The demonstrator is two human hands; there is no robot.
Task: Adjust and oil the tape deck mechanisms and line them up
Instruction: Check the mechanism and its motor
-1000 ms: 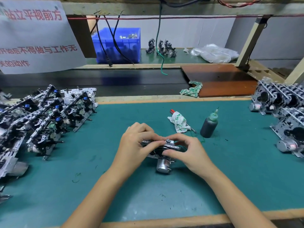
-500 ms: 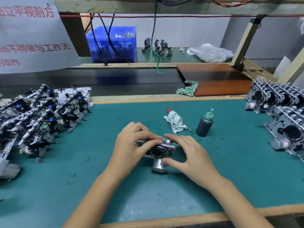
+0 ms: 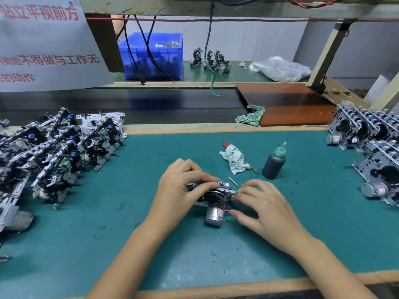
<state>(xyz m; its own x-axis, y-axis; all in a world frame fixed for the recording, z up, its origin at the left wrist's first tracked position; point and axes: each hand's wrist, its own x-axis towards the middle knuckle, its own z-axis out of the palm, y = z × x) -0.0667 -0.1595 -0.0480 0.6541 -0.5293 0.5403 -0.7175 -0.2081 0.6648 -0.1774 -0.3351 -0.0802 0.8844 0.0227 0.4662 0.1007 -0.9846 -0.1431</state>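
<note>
Mechanism (image 3: 212, 196) on tabletop (image 3: 129, 234), pinched by left grip (image 3: 183, 186); right grip (image 3: 265, 203) fingers spread, touching its edge. Oil bottle (image 3: 274, 161) upright nearby, apart.

Assembly workbench — rows of mechanisms (image 3: 58, 152)

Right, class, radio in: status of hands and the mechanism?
Left hand grips small metal tape deck mechanism on green mat. Right hand fingertips touching its right edge. Dark oil bottle stands clear.
</note>
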